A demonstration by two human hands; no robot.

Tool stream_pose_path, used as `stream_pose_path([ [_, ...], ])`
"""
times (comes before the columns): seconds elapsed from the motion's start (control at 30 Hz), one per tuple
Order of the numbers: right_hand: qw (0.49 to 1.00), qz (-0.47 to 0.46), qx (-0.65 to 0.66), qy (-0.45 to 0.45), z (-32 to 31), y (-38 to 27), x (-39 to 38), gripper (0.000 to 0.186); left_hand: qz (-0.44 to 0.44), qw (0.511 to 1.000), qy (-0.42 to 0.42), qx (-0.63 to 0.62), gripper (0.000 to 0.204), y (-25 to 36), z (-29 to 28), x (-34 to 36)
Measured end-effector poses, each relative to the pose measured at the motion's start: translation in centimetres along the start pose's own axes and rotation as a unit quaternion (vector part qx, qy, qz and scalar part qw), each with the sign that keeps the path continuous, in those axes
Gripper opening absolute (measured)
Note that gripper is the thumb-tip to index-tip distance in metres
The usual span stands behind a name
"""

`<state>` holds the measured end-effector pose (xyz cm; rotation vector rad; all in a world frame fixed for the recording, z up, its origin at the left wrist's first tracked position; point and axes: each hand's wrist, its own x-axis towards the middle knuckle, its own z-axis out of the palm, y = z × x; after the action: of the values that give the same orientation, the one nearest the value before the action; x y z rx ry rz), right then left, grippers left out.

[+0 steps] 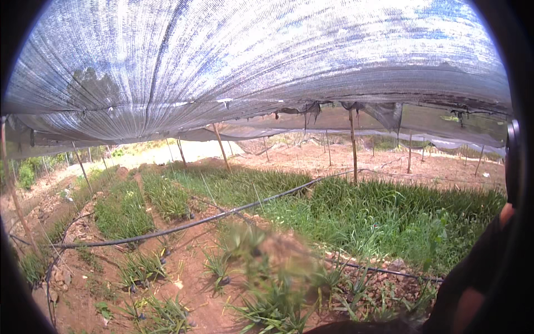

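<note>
Neither of my hands shows its fingers here. At the right rim a dark sleeve rises from the lower edge, with a strip of bare skin near its top. Above that skin is a dark object with a shiny rounded end, cut off by the rim, its kind unclear. Another patch of skin shows lower down between dark cloth. Near the middle, a leafy plant is smeared by motion, and I cannot tell what moves it. Below it, spiky-leaved plants stand on reddish soil.
A black hose crosses above the beds, and a thinner pipe runs along the right bed. Dense green plants fill that bed. Wooden posts stand under a sagging shade net. Stones lie at the left.
</note>
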<state>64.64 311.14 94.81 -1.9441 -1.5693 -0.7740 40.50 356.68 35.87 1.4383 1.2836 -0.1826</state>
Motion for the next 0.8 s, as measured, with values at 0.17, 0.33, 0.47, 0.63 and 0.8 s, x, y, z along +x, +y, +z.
stream_pose_path([
  [0.17,0.996,0.016,-0.086,-0.026,0.1,-1.0,-3.1,0.036,0.008,0.997,-0.073,-0.003,0.023,-1.0,11.1,2.6],
  [0.33,0.993,0.000,-0.112,-0.032,-3.0,1.5,-4.1,0.034,-0.049,0.998,0.023,-0.038,0.026,-7.0,9.1,3.2],
  [0.47,0.991,-0.006,-0.121,-0.055,-2.2,2.5,-6.3,0.032,-0.050,0.997,0.054,-0.026,0.028,-12.8,6.7,6.0],
  [0.63,0.982,-0.055,-0.144,-0.108,-1.4,0.2,-4.5,0.030,-0.013,0.997,-0.062,-0.042,0.030,-9.2,9.5,1.5],
  [0.8,0.987,-0.116,-0.099,-0.057,0.5,0.1,-3.5,0.028,0.007,0.997,-0.029,-0.070,0.032,-10.4,6.7,0.9],
])
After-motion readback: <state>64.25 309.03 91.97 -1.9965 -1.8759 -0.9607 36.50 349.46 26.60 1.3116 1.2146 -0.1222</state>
